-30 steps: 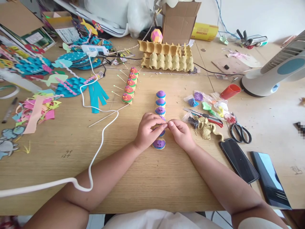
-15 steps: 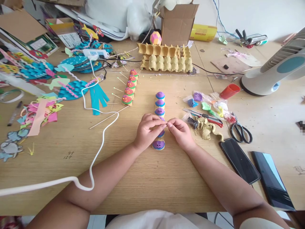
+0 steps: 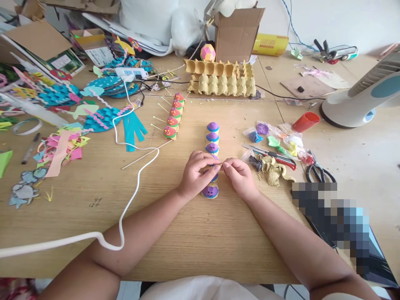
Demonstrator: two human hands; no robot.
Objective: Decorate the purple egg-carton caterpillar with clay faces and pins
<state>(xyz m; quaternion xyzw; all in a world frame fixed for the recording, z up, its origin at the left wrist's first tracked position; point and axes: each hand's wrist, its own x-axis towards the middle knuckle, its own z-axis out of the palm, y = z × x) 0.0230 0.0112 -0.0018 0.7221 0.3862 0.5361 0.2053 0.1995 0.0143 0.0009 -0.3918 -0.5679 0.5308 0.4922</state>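
Observation:
A strip of egg-carton cups (image 3: 210, 191) covered in purple and blue clay runs away from me at the table's middle. Small dark faces show on some cups. Over the strip, my left hand (image 3: 198, 173) and my right hand (image 3: 239, 177) meet fingertip to fingertip. Both are pinched closed on something too small to make out, and my left hand hides part of the strip. Left of it stands a second egg-carton strip (image 3: 173, 121) in red and green, with thin pale-tipped sticks poking out to its left.
Clay packets (image 3: 274, 141), a utility knife (image 3: 275, 155), torn carton scraps (image 3: 273, 171) and scissors (image 3: 320, 171) lie to the right. Behind are uncut egg cartons (image 3: 226, 85). A white cable (image 3: 137, 179) crosses my left forearm. Paper scraps (image 3: 61, 154) lie on the left.
The whole view has shifted slightly, so things sit a little farther right. Both hands stay pinched together over the purple strip, with barely any change in the fingers.

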